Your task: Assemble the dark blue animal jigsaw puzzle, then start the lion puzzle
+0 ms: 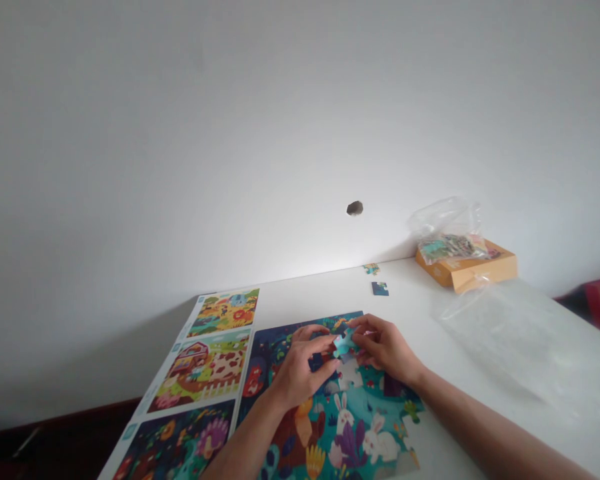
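Above the jigsaw puzzle [360, 427]: your left hand [297, 370] and right hand [383, 348] meet over its upper middle, with both forearms reaching in from the bottom of the view.
Right fingers [365, 340]: clenched in a pinch on a teal jigsaw piece [344, 345], held up off the puzzle.
Left fingers [320, 341]: curled in at the piece's left side; you cannot tell from this view whether they grip it or only sit just beside it.
Puzzle: flat on the tabletop [310, 293], showing rabbits and plants on a dark ground, with white gaps near your hands and along its right side.
Beside it: a printed sheet of three picture scenes [203, 373] lies against the puzzle's left edge.
Ahead: two loose jigsaw pieces [371, 269] [380, 288] sit apart near the wall [180, 133], one just behind the other.
Far right: a plastic bag of pieces [450, 247] rests on an orange cardboard box [485, 270] in the tabletop's back corner.
In the way: a clear plastic sheet [520, 340] lies to the right of your right forearm; your hands hide part of the puzzle below them.
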Available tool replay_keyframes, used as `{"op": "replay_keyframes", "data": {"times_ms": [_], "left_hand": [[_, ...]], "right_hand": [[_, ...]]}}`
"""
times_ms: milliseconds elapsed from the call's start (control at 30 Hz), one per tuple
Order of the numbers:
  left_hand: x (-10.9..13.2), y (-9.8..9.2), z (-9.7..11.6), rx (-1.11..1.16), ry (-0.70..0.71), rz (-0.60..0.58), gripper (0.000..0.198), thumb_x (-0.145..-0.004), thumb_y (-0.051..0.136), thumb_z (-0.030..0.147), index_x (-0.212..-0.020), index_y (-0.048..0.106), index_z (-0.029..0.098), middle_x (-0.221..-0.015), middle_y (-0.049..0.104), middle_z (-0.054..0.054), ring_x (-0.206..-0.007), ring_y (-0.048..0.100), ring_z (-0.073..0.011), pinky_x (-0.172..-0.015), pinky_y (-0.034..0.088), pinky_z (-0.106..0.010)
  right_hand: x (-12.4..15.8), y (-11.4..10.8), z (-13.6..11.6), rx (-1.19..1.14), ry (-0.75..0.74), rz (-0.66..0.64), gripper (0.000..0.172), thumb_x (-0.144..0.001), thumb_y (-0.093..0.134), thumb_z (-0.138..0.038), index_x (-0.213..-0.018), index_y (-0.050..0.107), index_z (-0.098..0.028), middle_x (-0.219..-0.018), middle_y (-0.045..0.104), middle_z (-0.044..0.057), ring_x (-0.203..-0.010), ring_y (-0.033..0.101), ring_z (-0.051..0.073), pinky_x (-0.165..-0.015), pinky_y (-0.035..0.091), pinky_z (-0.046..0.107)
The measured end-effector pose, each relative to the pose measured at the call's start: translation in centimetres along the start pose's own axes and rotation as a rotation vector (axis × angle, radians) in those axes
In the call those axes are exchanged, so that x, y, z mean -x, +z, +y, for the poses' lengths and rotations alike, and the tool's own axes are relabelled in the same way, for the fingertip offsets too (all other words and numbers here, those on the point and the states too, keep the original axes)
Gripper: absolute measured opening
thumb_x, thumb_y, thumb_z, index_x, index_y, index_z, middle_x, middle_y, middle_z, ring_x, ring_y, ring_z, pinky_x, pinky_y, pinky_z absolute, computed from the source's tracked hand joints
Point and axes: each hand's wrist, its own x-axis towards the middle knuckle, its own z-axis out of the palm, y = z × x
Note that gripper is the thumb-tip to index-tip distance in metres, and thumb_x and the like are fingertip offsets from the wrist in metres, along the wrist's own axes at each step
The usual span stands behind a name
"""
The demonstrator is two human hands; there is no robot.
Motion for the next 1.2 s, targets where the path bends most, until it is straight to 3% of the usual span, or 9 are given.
{"op": "replay_keyframes", "data": {"times_ms": [233, 300, 400, 467, 633, 767, 967, 1200], "left_hand": [[-0.4, 0.2, -0.3, 0.240, -0.113, 0.059, 0.024, -0.093, 0.057, 0.030, -0.112, 0.068, 0.023, -0.108, 0.066, -0.007, -0.096, 0.068, -0.0182, -0.084, 0.058, -0.030], [-0.5, 0.1, -0.1, 0.241, -0.106, 0.063, 0.018, -0.092, 0.058, 0.029, -0.104, 0.069, 0.021, -0.102, 0.067, -0.007, -0.092, 0.067, -0.0176, -0.083, 0.058, -0.030], [-0.6, 0.0, 0.2, 0.159, -0.081, 0.017, 0.014, -0.091, 0.059, 0.027, -0.098, 0.070, 0.022, -0.094, 0.070, -0.006, -0.095, 0.066, -0.0194, -0.087, 0.055, -0.033], [-0.6, 0.0, 0.4, 0.110, -0.075, -0.014, 0.014, -0.091, 0.059, 0.025, -0.097, 0.071, 0.024, -0.091, 0.072, -0.004, -0.095, 0.065, -0.0197, -0.089, 0.053, -0.034], [-0.6, 0.2, 0.6, 0.021, -0.087, -0.040, 0.012, -0.086, 0.068, 0.024, -0.098, 0.072, 0.026, -0.087, 0.072, 0.000, -0.093, 0.064, -0.0195, -0.092, 0.048, -0.036], [-0.6, 0.1, 0.9, -0.027, -0.072, -0.062, 0.008, -0.083, 0.072, 0.027, -0.091, 0.074, 0.027, -0.084, 0.070, 0.000, -0.094, 0.062, -0.0212, -0.093, 0.045, -0.038], [-0.6, -0.2, 1.3, -0.058, 0.009, -0.099, 0.010, -0.080, 0.075, 0.024, -0.089, 0.072, 0.026, -0.100, 0.072, -0.002, -0.105, 0.055, -0.0252, -0.099, 0.041, -0.044], [-0.6, -0.1, 1.3, -0.086, -0.027, -0.106, 0.010, -0.079, 0.075, 0.023, -0.088, 0.072, 0.027, -0.115, 0.066, -0.003, -0.117, 0.048, -0.0280, -0.104, 0.038, -0.047]], "right_hand": [[0.4, -0.5, -0.7, 0.219, -0.090, -0.080, 0.027, -0.082, 0.069, -0.041, -0.078, 0.055, -0.019, -0.061, 0.060, -0.002, -0.053, 0.054, 0.012, -0.048, 0.038, 0.022], [0.6, -0.6, -1.1, 0.263, -0.138, -0.098, 0.023, -0.081, 0.070, -0.038, -0.087, 0.060, -0.019, -0.068, 0.063, -0.001, -0.057, 0.054, 0.012, -0.051, 0.040, 0.023], [0.9, -0.5, -1.5, 0.267, -0.192, -0.167, 0.040, -0.080, 0.070, -0.032, -0.118, 0.058, -0.022, -0.081, 0.066, -0.001, -0.060, 0.053, 0.011, -0.053, 0.041, 0.023], [1.0, -0.4, -1.5, 0.298, -0.184, -0.236, 0.042, -0.081, 0.068, -0.031, -0.121, 0.059, -0.023, -0.078, 0.064, -0.002, -0.057, 0.052, 0.011, -0.051, 0.040, 0.022], [0.9, -0.7, -1.2, 0.400, -0.158, -0.266, 0.017, -0.081, 0.065, -0.031, -0.093, 0.067, -0.019, -0.063, 0.061, -0.002, -0.054, 0.054, 0.012, -0.050, 0.040, 0.023], [0.8, -1.1, -1.1, 0.490, -0.183, -0.234, 0.012, -0.078, 0.068, -0.031, -0.078, 0.065, -0.020, -0.060, 0.061, -0.003, -0.054, 0.054, 0.012, -0.051, 0.039, 0.022], [0.6, -1.3, -1.3, 0.549, -0.195, -0.227, 0.014, -0.080, 0.067, -0.034, -0.075, 0.067, -0.020, -0.059, 0.060, -0.002, -0.054, 0.053, 0.012, -0.049, 0.038, 0.022], [0.4, -1.5, -1.0, 0.623, -0.209, -0.213, 0.015, -0.083, 0.065, -0.034, -0.077, 0.069, -0.022, -0.062, 0.064, -0.002, -0.056, 0.056, 0.013, -0.053, 0.040, 0.021]]}}
